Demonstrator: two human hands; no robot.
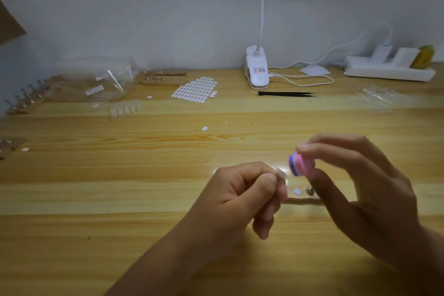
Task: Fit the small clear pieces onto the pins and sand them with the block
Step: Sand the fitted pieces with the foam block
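Note:
My left hand (pixel 242 197) pinches a small clear piece (pixel 281 172) between thumb and forefinger, above the wooden table (pixel 120 199). My right hand (pixel 355 182) grips a pink and purple sanding block (pixel 301 165) between thumb and fingertips, its purple face turned toward the clear piece and almost touching it. Under the hands lies a narrow wooden holder (pixel 303 200) with a white sticker dot (pixel 297 191) and a metal pin head (pixel 310 191) on it. Whether the piece sits on a pin is hidden by my fingers.
At the back are a sheet of white oval stickers (pixel 195 90), a wooden pin holder (pixel 163 78), clear bags (pixel 105 84), a row of clear pieces (pixel 125 108), black tweezers (pixel 286 94), a clip lamp (pixel 257 71), a power strip (pixel 389 69). More pin holders (pixel 24 101) line the left edge.

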